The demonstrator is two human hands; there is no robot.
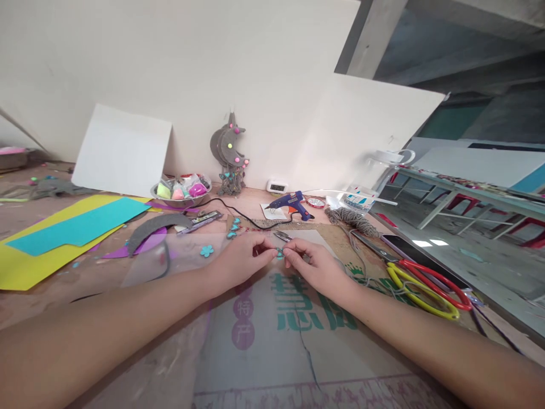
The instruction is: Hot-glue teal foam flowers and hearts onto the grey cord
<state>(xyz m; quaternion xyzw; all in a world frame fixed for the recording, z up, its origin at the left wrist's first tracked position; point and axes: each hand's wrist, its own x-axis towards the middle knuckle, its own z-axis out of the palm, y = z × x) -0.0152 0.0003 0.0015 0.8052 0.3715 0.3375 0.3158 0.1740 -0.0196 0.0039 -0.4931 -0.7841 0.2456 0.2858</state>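
Note:
My left hand (pixel 246 257) and my right hand (pixel 314 263) meet over the middle of the table, fingertips pinched together. Between them they hold a small turquoise piece (pixel 280 254), mostly hidden by the fingers, so its exact shape cannot be made out. A turquoise flower cutout (pixel 206 250) lies left of my left hand. Just beyond the fingers is a small metal tool (pixel 281 235), perhaps snips. Several little turquoise pieces (pixel 233 228) lie behind my left hand. Beneath both forearms spreads a translucent plastic sheet (pixel 255 369) over printed board.
A blue glue gun (pixel 293 203) with a cord stands behind my hands. Scissors (pixel 421 287), a phone (pixel 426 258) and grey yarn (pixel 351 220) lie right. Left are yellow and turquoise sheets (pixel 85 224) and a bowl (pixel 182 201). A grey moon ornament (pixel 230 149) hangs on the wall.

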